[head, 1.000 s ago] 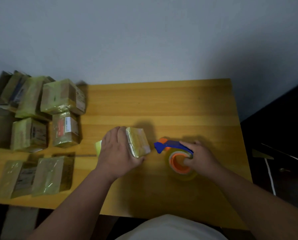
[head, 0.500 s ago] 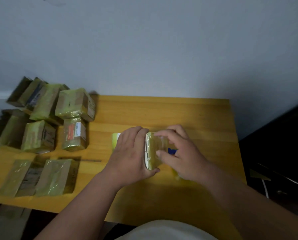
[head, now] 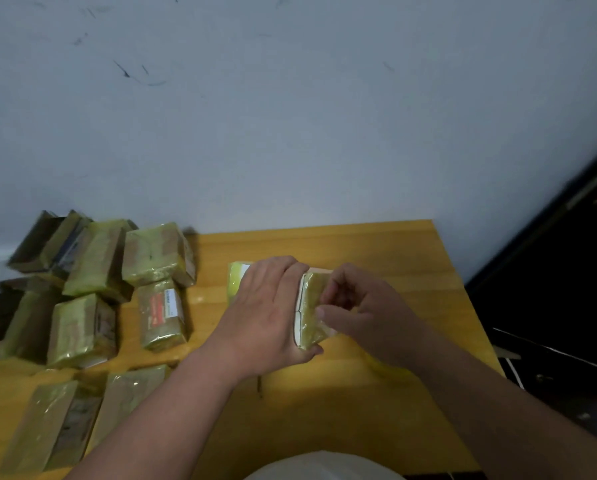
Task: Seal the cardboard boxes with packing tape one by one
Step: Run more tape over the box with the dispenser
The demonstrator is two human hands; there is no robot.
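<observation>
1. My left hand (head: 269, 313) lies flat over the box (head: 311, 311), thumb hooked beneath it, just above the tabletop (head: 376, 410).
2. My right hand (head: 356, 310) pinches the tape on the box's end nearest it.
3. If I pull unevenly, that tape may wrinkle or lift off.

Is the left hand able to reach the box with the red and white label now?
Probably not at once: the left hand grips the box being taped, with the right hand pinching its side. The labelled box stands close by on the table, with nothing between.
</observation>
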